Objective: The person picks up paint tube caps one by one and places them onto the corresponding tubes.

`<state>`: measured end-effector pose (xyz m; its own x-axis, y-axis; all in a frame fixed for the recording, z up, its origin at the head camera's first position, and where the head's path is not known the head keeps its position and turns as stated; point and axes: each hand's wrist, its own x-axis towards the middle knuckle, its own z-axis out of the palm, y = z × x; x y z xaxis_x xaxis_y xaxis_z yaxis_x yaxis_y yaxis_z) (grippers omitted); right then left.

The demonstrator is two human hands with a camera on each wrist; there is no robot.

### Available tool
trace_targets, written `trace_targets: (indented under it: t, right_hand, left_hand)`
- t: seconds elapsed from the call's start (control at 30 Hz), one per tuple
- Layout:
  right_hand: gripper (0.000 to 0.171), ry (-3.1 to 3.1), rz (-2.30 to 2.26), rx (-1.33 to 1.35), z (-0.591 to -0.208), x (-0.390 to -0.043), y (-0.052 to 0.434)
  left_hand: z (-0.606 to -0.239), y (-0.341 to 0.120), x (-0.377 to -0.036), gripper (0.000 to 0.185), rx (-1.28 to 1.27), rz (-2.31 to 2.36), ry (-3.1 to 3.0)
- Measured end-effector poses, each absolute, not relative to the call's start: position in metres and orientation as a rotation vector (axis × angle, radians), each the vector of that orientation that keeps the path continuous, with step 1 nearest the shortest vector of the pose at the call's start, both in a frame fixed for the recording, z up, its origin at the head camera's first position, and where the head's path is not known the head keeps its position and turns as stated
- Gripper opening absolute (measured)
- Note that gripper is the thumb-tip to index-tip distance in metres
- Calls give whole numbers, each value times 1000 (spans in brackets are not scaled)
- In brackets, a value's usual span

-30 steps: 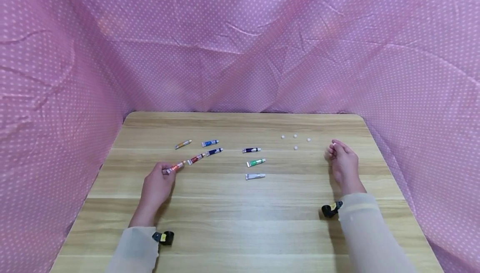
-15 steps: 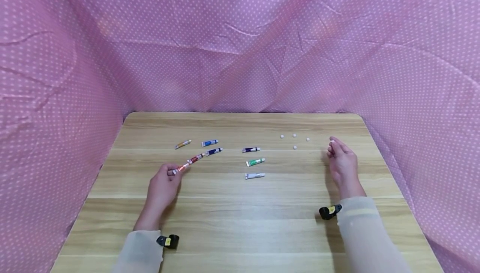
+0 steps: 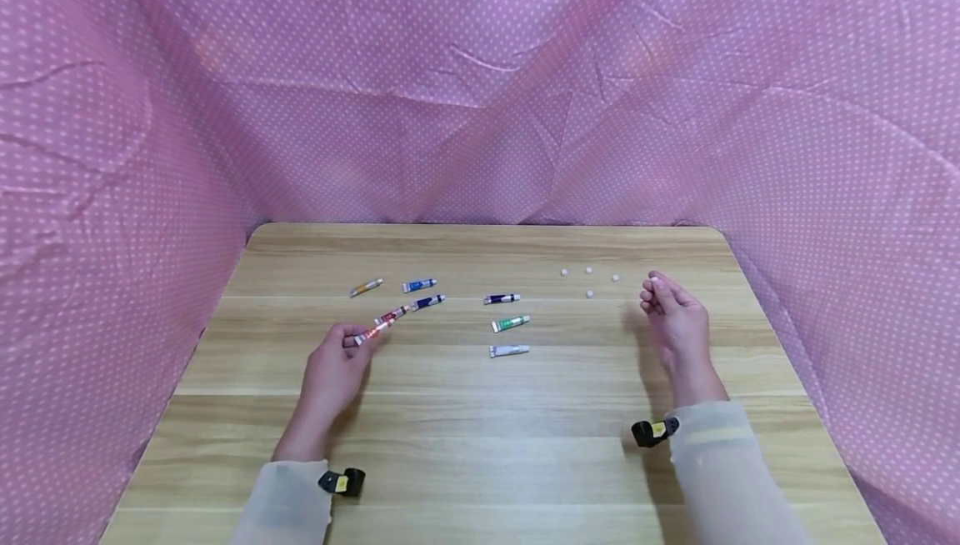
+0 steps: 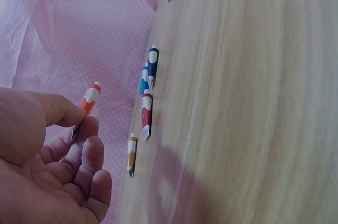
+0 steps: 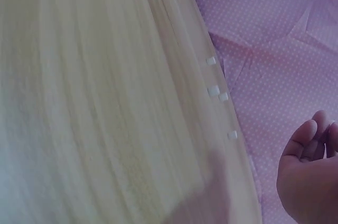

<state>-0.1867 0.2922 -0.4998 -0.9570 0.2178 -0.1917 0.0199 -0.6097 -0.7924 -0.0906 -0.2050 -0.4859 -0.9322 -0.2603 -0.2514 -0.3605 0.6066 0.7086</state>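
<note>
My left hand (image 3: 333, 374) pinches an orange-red paint tube (image 4: 90, 100) between thumb and fingers, above the table's left part. In the left wrist view its nozzle end points up and away from the palm. Close by lie a dark red tube (image 3: 392, 312), a dark blue tube (image 3: 428, 302), a blue tube (image 3: 419, 285) and an ochre tube (image 3: 366, 287). Over the table's right side, my right hand (image 3: 678, 332) pinches a small white cap (image 3: 655, 279) between its fingertips. The fingers mostly hide that cap in the right wrist view.
Several loose white caps (image 3: 589, 294) lie at the back, left of my right hand. Mid-table, a violet tube (image 3: 502, 299), a green tube (image 3: 511, 323) and a white tube (image 3: 509, 351) form a column. A pink dotted cloth (image 3: 480, 112) surrounds the wooden table (image 3: 480, 445).
My left hand has moved to the right with the orange-red tube, which now overlaps the dark red tube in view. The right hand has shifted slightly left, still pinching the cap.
</note>
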Motion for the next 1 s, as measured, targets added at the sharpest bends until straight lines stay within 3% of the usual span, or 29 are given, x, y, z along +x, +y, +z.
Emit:
trace_targets:
  t: [1.0]
  right_hand:
    - [25,-1569,2658,-174,-496,-164,242]
  left_hand:
    - [-487,-160,-91,29,-427,1339,2647]
